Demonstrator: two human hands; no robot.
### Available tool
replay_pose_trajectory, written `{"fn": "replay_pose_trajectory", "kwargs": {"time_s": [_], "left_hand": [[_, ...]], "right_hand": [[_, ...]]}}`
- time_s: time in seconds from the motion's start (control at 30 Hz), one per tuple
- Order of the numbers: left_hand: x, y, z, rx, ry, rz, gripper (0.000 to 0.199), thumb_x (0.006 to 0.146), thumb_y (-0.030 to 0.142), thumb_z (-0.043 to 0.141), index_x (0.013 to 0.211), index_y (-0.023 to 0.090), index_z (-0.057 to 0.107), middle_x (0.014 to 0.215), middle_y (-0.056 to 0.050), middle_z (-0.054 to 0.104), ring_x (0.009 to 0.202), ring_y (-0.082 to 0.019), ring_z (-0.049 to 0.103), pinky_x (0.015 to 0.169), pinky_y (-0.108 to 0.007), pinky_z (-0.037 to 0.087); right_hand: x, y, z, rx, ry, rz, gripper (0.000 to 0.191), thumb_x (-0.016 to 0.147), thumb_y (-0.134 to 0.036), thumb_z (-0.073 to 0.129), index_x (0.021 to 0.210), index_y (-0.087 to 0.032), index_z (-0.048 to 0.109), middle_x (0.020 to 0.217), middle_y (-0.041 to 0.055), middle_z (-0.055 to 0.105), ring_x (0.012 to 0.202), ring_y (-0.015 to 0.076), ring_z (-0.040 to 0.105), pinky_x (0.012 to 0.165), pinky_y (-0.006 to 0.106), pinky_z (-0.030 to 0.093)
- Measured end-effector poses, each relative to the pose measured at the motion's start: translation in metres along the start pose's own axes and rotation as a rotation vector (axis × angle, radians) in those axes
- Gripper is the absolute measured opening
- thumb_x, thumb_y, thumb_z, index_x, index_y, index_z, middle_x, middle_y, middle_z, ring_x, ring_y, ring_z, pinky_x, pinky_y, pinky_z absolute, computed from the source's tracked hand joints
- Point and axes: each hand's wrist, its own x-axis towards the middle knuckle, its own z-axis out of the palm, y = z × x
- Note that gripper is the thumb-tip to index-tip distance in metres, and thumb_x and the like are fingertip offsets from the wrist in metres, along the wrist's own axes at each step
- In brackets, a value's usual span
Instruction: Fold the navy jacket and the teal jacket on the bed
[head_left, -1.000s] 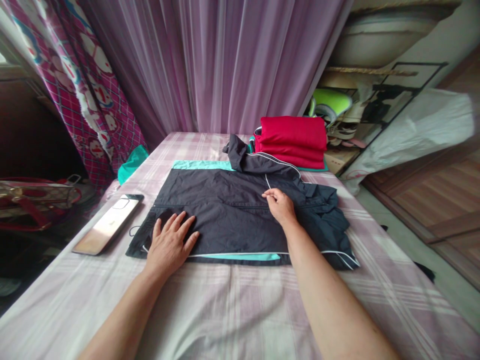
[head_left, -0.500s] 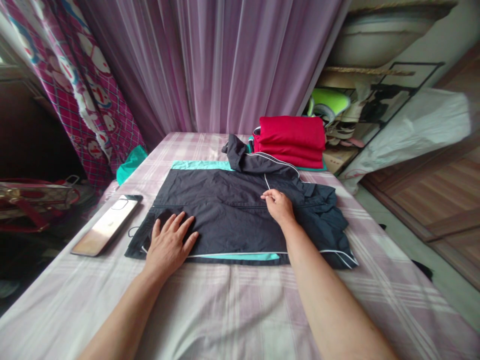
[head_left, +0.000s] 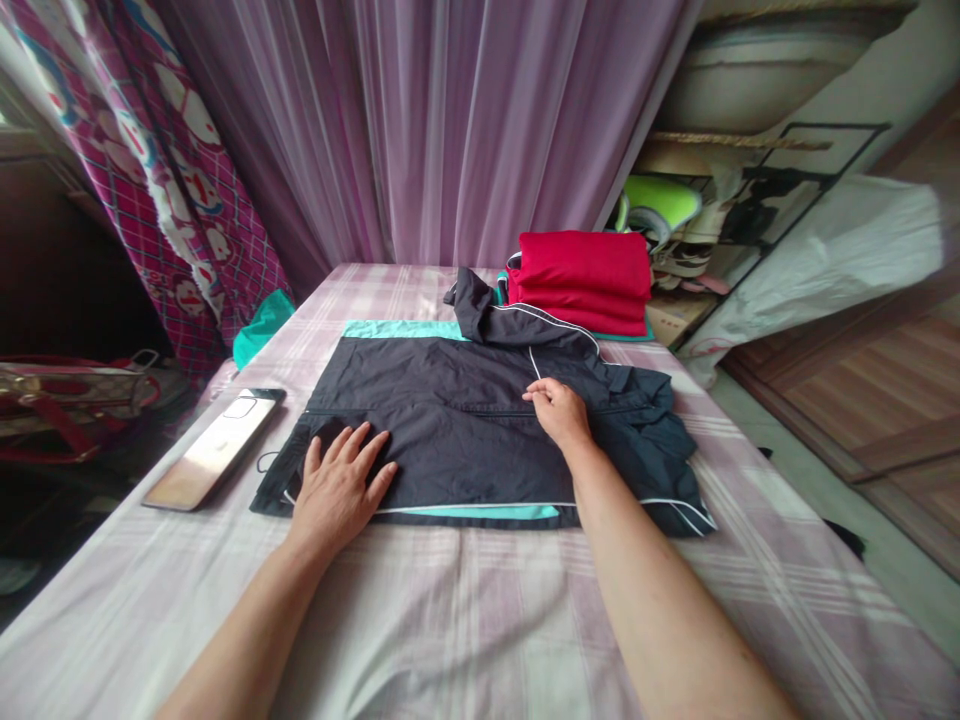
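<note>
A dark navy jacket (head_left: 450, 460) with white piping and turquoise parts lies spread sideways on the bed-like surface covered with a checked cloth (head_left: 480, 620). My left hand (head_left: 341, 480) rests flat on its lower left end, fingers spread. Near the middle of the jacket, beside the zip line and a strip of white piping, my right hand (head_left: 559, 412) has its fingers curled together in a pinch on the fabric. One sleeve (head_left: 536, 325) is bent across the far side, towards the folded red clothes (head_left: 585, 283).
A phone (head_left: 214, 450) lies left of the jacket. Turquoise cloth (head_left: 262, 328) hangs at the left edge. Purple curtains (head_left: 450, 130) close off the back. On the right stand a rack (head_left: 795, 200) with shoes and a white plastic bag (head_left: 832, 260).
</note>
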Motion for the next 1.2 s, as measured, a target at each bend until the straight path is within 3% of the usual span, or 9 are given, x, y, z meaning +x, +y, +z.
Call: {"fn": "replay_pose_trajectory", "kwargs": {"time_s": [0.73,1.2], "left_hand": [[0.0000,0.0023,-0.0030,0.003,0.004,0.001,0.049,0.098,0.047,0.044,0.140,0.027,0.057,0.150,-0.009,0.054,0.141,-0.032,0.045,0.120,-0.060,0.024],[0.0002,0.0016,-0.0022,-0.010,0.016,-0.005,0.048,0.097,0.048,0.045,0.139,0.029,0.059,0.148,-0.009,0.055,0.140,-0.031,0.046,0.119,-0.059,0.026]], "right_hand": [[-0.0016,-0.0025,-0.0021,0.041,0.050,0.021,0.016,0.080,-0.020,0.052,0.083,-0.026,0.068,0.086,0.0003,0.080,0.081,0.0193,0.072,0.081,0.030,0.052],[-0.0021,-0.0016,0.0028,-0.088,0.050,-0.155,0.019,0.079,-0.019,0.054,0.079,-0.025,0.072,0.083,0.0019,0.079,0.093,0.0217,0.071,0.087,0.031,0.051]]}}
